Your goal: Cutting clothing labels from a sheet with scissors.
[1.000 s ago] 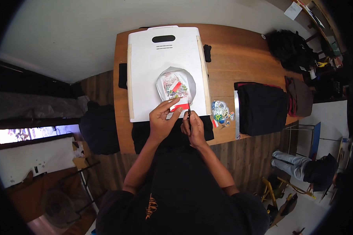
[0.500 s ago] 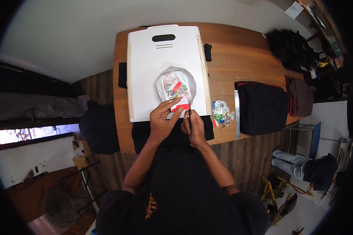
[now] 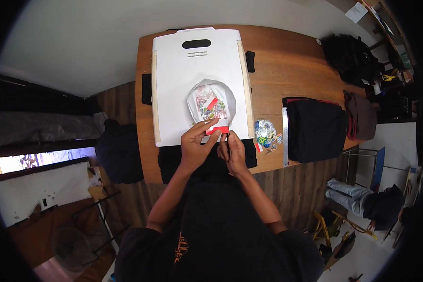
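My left hand [image 3: 195, 144] pinches a small red-and-white sticker piece [image 3: 217, 128] between thumb and fingers, at the near rim of the round opening in a white panel. My right hand [image 3: 232, 152] is closed beside it, its fingertips by the piece's right edge. In it is a slim dark tool, apparently scissors [image 3: 228, 137], mostly hidden by the fingers. Inside the opening lies a pile of printed sheets [image 3: 212, 105], with another red-and-white piece [image 3: 211, 103] on top. The white panel [image 3: 174, 84] has a dark handle slot and stands on the wooden table.
Right of the panel lie a cluster of colourful round stickers [image 3: 265, 133], a metal ruler [image 3: 285, 138] and folded black cloth [image 3: 315, 129]. Brown folded cloth [image 3: 360, 115] and a black bag [image 3: 350, 58] are farther right. Another person [image 3: 369, 202] stands at the lower right.
The scissors' blade pointed up beside the red-and-white piece; now little of the tool shows. The piece looks flatter and more squarely held. Both hands stay at the same spot.
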### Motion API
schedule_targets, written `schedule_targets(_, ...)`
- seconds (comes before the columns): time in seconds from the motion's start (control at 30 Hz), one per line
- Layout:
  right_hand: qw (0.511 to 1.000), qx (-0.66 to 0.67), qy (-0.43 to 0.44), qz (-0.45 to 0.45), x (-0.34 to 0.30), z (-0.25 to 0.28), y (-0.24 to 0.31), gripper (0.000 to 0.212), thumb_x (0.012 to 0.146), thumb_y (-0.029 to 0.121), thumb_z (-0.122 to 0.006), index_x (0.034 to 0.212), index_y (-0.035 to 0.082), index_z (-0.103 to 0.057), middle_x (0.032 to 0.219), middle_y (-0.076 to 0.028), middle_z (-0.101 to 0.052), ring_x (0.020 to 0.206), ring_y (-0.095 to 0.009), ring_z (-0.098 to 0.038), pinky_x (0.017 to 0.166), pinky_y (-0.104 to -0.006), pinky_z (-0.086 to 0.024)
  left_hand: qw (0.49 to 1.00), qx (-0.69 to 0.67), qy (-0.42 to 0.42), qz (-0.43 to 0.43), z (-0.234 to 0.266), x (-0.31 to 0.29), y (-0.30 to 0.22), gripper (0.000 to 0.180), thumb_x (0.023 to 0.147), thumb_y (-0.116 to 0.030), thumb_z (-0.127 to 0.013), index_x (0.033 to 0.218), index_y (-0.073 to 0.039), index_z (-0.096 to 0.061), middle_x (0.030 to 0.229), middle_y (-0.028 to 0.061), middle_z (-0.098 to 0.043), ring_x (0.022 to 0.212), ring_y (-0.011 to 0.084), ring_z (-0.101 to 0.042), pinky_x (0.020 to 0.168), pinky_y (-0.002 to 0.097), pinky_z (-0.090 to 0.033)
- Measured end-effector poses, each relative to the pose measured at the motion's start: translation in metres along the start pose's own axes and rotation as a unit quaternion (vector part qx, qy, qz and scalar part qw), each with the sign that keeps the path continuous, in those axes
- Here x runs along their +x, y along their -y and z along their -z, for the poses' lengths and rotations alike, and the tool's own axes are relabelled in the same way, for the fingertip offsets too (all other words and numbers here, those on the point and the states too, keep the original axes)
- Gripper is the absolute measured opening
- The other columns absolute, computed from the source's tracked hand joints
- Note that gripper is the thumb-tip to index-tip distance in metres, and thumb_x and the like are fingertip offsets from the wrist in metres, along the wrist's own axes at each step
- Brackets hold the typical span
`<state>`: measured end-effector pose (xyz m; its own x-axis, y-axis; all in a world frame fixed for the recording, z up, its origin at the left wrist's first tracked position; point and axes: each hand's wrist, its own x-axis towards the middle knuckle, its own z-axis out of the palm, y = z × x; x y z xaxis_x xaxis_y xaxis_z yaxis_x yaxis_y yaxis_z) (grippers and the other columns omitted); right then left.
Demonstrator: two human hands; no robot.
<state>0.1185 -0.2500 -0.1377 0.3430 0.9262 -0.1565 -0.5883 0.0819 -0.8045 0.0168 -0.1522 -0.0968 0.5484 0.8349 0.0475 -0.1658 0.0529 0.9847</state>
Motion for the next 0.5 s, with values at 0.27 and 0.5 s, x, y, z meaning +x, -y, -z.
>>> schedule_targets(0.27, 1.000, -0.008, -0.009, -0.009, 0.0017, 0.0031, 0.0021, 0.037, 0.110, 0.041, -0.037, 0.104, 0.008, -0.052, 0.055, 0.005, -0.034, 0.045, -0.005, -0.028, 0.047, -0.0223, -0.028, 1.000, 0.008, -0.023, 0.011, 0.0018, 0.0024, -0.0008, 0.037, 0.090, 0.011, -0.067, 0.127, 0.009, -0.062, 0.121, 0.0160, -0.064, 0.110, 0.0167, -0.063, 0.096, 0.0260, -0.052)
schedule_targets(0.5, 1.000, -0.009, 0.008, -0.014, 0.0006, 0.0026, 0.0000, 0.038, 0.110, 0.041, -0.036, 0.104, 0.007, -0.052, 0.056, 0.004, -0.033, 0.045, -0.006, -0.027, 0.047, -0.0227, -0.028, 1.000, 0.008, -0.020, -0.002, 0.0029, 0.0019, 0.0019, 0.037, 0.090, 0.011, -0.067, 0.127, 0.009, -0.062, 0.121, 0.0159, -0.064, 0.110, 0.0164, -0.063, 0.095, 0.0259, -0.052)
